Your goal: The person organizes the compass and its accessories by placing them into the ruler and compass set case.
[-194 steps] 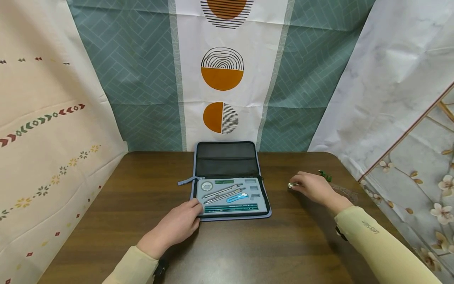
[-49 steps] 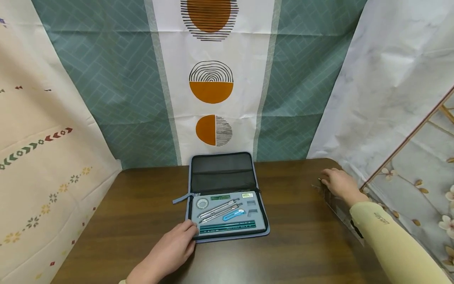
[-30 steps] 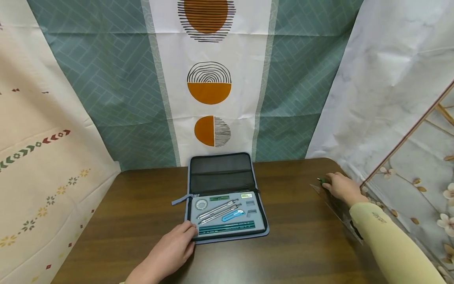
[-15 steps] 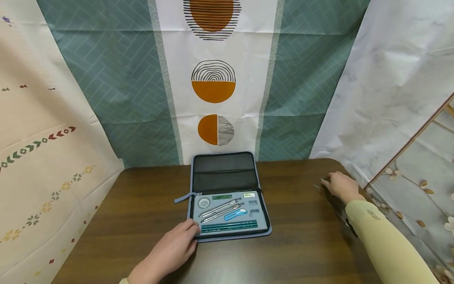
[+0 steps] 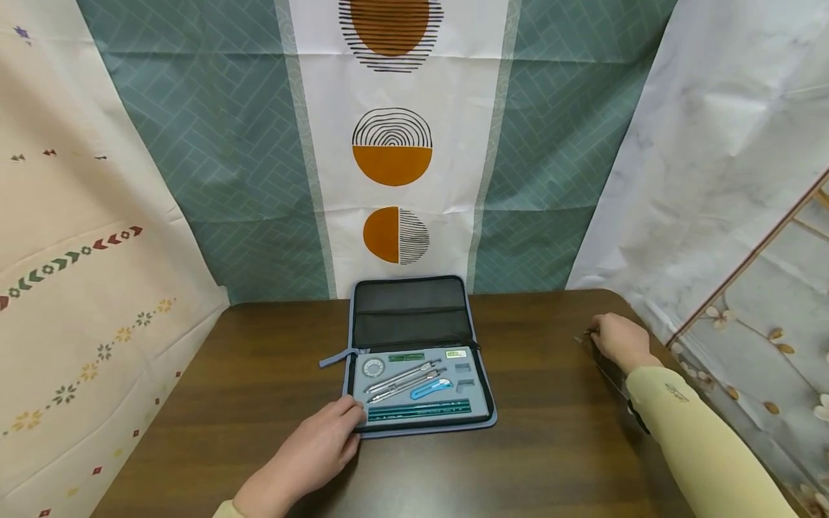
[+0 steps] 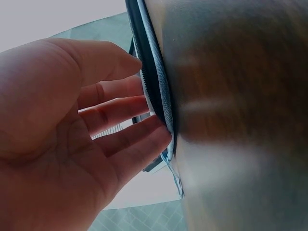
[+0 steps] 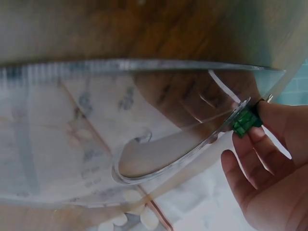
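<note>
A blue zip case (image 5: 409, 314) lies open on the table, its grey tray (image 5: 414, 397) facing up. My left hand (image 5: 320, 450) rests at its near left corner. In the left wrist view its extended fingers (image 6: 130, 113) touch the zipped edge. At the far right, my right hand (image 5: 622, 339) pinches a small green translucent piece (image 7: 245, 121) between thumb and fingertips, right at the edge of a clear plastic set square (image 7: 192, 159). Head view mostly hides that piece. The tray holds an eraser (image 5: 456, 354), two compasses (image 5: 404, 380), a utility knife (image 5: 431, 388) and green pencils (image 5: 419, 410).
A round white dial (image 5: 373, 367) and a flat green case (image 5: 406, 357) sit along the tray's back. Two vacant slots are at its right. Cloth curtains (image 5: 259, 216) border the brown table (image 5: 531, 403) at the back and sides.
Earlier, my right hand held the eraser beside the case; it now sits in the tray. That hand has moved right, to the green piece. My left hand keeps to the corner.
</note>
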The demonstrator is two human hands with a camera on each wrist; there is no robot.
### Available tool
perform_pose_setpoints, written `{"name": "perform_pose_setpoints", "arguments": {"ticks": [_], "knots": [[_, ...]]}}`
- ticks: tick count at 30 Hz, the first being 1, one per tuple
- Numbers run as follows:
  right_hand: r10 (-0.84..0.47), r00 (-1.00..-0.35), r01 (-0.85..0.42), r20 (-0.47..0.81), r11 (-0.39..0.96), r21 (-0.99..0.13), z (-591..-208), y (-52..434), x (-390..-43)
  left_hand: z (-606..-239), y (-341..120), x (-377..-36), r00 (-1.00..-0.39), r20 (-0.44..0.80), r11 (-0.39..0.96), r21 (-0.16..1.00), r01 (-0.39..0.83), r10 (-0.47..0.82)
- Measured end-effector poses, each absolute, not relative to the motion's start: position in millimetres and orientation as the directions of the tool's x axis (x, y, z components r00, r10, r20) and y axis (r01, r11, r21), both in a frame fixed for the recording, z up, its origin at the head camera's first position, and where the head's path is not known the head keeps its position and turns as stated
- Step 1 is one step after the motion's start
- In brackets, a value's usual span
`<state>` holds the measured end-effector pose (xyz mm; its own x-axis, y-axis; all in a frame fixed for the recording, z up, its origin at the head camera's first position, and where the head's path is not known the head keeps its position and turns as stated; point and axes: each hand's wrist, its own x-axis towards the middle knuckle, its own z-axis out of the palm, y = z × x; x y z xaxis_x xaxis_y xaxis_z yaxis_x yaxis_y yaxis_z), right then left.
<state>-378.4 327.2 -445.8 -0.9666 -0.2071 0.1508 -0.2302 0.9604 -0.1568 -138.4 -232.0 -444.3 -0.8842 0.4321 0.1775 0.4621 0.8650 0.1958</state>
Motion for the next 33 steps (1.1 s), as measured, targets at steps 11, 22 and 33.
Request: {"name": "perform_pose_setpoints", "arguments": {"ticks": [11,22,33], "knots": [[-0.187,-0.964,-0.221,0.189,0.959,-0.176,-442.2,320.8,-374.3,-441.0,-231.4,-139.5,-0.880,0.184,0.861,0.196,0.470,0.438],[-0.204,-0.956,-0.245,0.210,0.951,-0.188,-440.4,315.8,-373.2,-442.2,-232.2,-138.5,-0.881,0.197,0.864,0.190,0.466,0.431],[-0.256,-0.921,-0.319,0.295,0.928,-0.190,-434.4,296.6,-362.2,-442.5,-232.6,-137.3,-0.880,0.200,0.861,0.201,0.467,0.431]]}}
